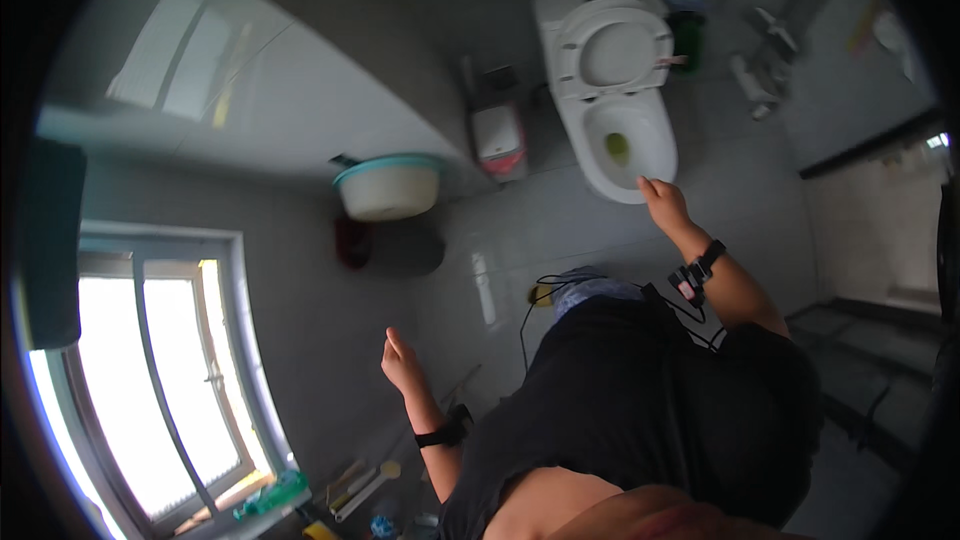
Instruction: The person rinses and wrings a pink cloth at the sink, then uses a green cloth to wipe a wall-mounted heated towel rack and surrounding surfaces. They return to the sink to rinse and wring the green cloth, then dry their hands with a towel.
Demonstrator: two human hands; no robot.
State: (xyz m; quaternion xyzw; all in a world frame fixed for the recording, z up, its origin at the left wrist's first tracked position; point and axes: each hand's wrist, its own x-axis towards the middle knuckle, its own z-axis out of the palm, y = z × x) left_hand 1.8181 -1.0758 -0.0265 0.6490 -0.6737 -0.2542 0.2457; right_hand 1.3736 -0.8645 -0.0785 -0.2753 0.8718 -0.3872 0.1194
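Observation:
My left hand (401, 364) is raised at the lower left, its fingers curled, with a black strap on the wrist; nothing shows in it. My right hand (664, 204) appears just over the front rim of the white toilet bowl (664, 136), fingers curled inward, a black wrist strap carrying a small device and cable. Whether it holds anything small cannot be told. The toilet seat and lid (646, 45) are raised, and yellow-green matter lies in the bowl.
A pale basin with a turquoise rim (390, 191) is by the left wall. A small white bin (499, 136) stands beside the toilet. The window (172, 360) is at lower left, near a green object (277, 493) and several long-handled things (365, 491). A black cable hangs near my legs.

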